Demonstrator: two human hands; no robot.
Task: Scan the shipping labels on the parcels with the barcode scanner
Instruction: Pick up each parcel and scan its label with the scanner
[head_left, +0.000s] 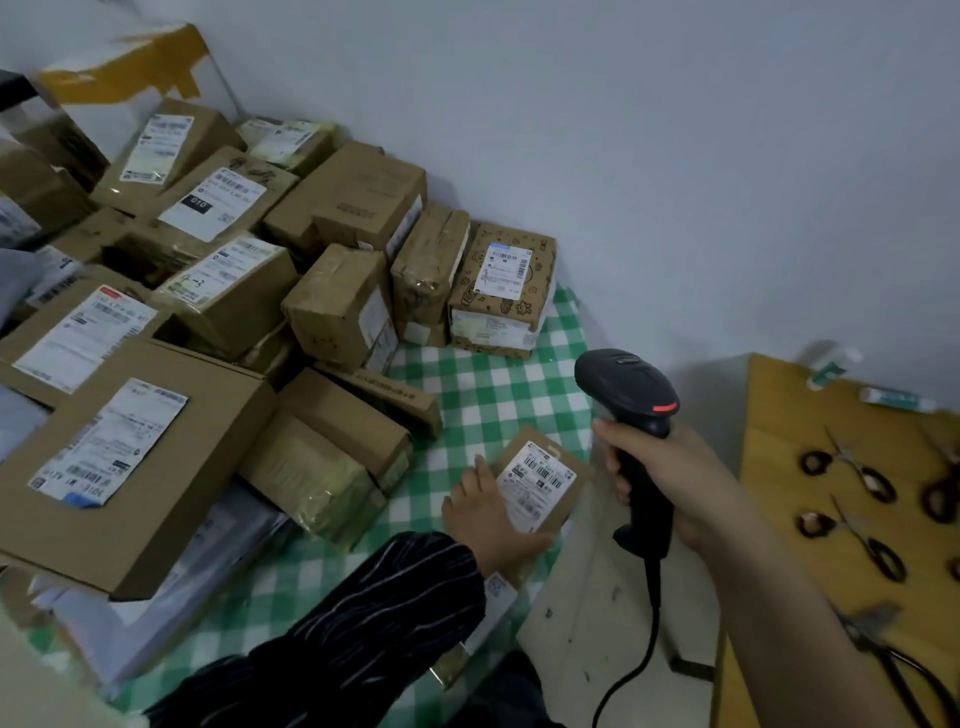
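Striped sleeve and left hand reach in over the green-checked tabletop to a small flat parcel lying near its right edge. The fingers lie fairly straight along the parcel's left side and the thumb runs along its near edge. That grip looks released, steadying the parcel rather than clasping it. Whether the thumb hooks under the edge cannot be told.

The shipping label faces up and is uncovered, just beside the fingertips. The right hand has its grip clenched round the handle of the barcode scanner. The scanner is held upright just to the right of the parcel, with its head above and beyond the label and a red light showing on the head. Its cable hangs down off the tabletop edge.

The parcel looks thin and light, like a card mailer, so it probably slides easily on the cloth and may flex if lifted by one corner. Pressing or pinching it at the bare brown margin, clear of the barcodes, seems the sound hold.

A heap of cardboard parcels crowds the left and far side, many with labels up. Several of these look bulkier and stiffer, and better turned with a whole hand at an edge. Scissors lie on a wooden surface at the right.
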